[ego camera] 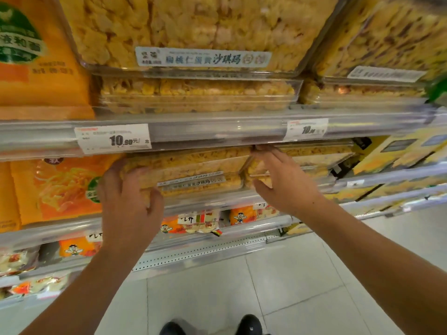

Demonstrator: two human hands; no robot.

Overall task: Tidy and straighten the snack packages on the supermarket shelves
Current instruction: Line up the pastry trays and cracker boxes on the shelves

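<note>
A clear plastic box of yellow snack squares (pixel 193 170) lies on the middle shelf under a white label strip. My left hand (pixel 128 201) grips its left end, thumb on the front edge. My right hand (pixel 283 180) is pressed against its right end, fingers reaching up to the shelf rail, between this box and a second clear box (pixel 314 158) to the right. More clear boxes of the same snack (pixel 198 93) are stacked on the shelf above, the top one tilted forward.
Orange bags (pixel 60 189) stand left of the box, and another orange bag (pixel 36 56) on the upper shelf. Price tags (pixel 113 139) hang on the shelf rail. Small orange packets (pixel 191 223) fill lower shelves. Yellow cartons (pixel 399 153) sit at right. Tiled floor and my shoes (pixel 249 325) below.
</note>
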